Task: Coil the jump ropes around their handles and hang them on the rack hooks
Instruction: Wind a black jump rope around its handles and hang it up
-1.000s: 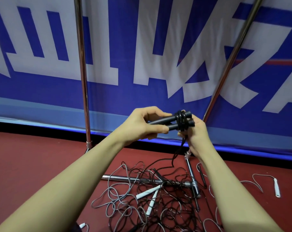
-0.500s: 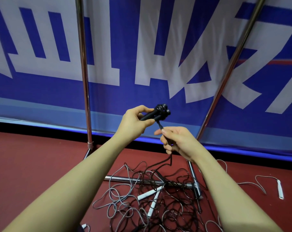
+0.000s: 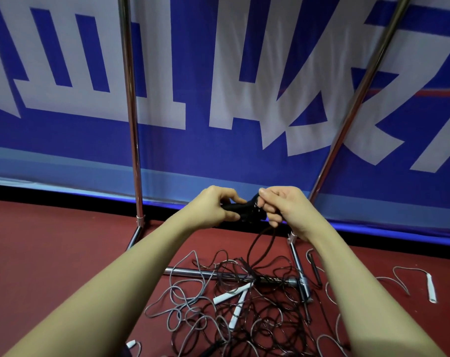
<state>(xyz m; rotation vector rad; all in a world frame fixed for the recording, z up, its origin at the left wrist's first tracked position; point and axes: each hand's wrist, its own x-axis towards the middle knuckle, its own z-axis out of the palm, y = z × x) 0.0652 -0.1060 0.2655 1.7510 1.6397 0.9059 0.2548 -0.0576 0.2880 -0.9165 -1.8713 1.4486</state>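
Fingers of my left hand [image 3: 220,206] hold the black handles [image 3: 240,211] in a closed grip, while right of that grip my right hand [image 3: 283,210], having dropped away, is back pinching the cord [image 3: 260,240] for another wrap.

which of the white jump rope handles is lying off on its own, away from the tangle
The white handle at far right, alone on the red floor. The other white handles lie in the rope pile by the rack's base bar.

Both hands' fingers [image 3: 266,206] hide the black handles [image 3: 247,211].
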